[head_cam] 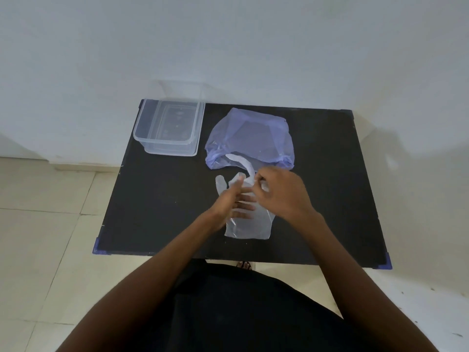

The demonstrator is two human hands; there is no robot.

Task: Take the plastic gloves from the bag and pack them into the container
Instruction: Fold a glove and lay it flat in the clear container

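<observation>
Left hand (234,201) lies flat, fingers apart, on the glove (250,219); right hand's (281,191) grip pinches its twelve o'clock end.

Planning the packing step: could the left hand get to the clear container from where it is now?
Probably yes. The left hand rests on the glove mid-table, and only bare black table lies between it and the open container at the far left corner. The bag sits off to the right.
</observation>
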